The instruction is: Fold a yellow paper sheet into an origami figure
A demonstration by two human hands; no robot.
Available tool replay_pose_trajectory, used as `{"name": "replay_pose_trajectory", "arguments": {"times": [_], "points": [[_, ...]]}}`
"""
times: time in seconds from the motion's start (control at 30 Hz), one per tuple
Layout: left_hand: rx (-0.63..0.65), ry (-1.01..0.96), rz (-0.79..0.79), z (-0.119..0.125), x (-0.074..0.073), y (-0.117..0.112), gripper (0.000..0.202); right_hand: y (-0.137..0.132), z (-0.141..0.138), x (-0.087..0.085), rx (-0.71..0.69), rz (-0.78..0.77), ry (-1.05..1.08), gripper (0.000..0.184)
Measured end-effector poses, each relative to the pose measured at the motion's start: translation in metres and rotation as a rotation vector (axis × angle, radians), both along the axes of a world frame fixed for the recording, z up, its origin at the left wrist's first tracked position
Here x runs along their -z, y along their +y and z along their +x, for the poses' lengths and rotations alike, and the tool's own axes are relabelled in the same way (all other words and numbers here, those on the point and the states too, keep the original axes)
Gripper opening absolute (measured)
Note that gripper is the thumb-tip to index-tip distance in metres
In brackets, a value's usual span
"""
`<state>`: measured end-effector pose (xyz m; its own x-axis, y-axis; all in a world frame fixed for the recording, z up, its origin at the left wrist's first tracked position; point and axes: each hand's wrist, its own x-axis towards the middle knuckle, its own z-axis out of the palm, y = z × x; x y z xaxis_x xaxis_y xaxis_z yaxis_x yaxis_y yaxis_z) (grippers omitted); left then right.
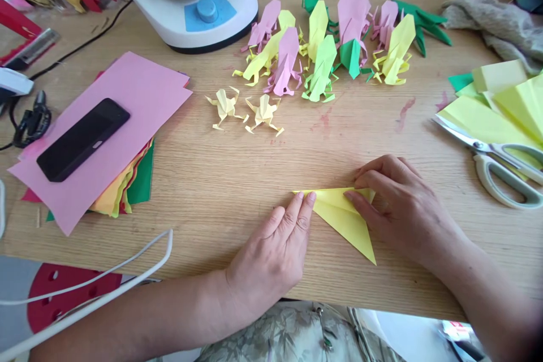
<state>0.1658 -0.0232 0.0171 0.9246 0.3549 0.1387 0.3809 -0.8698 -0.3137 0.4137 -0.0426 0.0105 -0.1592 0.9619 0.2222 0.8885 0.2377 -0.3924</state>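
Yellow paper (350,223) lies on the table (203,181) between the hands. Left hand (271,251), fingers extended, presses its pointed left end; right hand (401,206) pinches its upper right part between thumb and fingers. Paper is folded to a rough triangle, straight edge on top, one point toward the near side; both hands partly cover it. Beyond stand pink, yellow and green figures (288,62); scissors (480,146) lie right, a phone (82,138) left
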Motion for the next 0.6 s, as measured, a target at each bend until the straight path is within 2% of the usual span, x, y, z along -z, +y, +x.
{"name": "replay_pose_trajectory", "arguments": {"times": [0.13,0.6], "points": [[-0.025,0.020,0.029,0.0027,0.0012,-0.0057,0.047,0.0003,-0.0005,0.0001,0.007,-0.010,0.004,0.005],[-0.025,-0.009,0.000,0.0023,0.0046,-0.0035,0.046,0.0005,0.0013,0.0020,-0.019,0.025,-0.008,0.005]]}}
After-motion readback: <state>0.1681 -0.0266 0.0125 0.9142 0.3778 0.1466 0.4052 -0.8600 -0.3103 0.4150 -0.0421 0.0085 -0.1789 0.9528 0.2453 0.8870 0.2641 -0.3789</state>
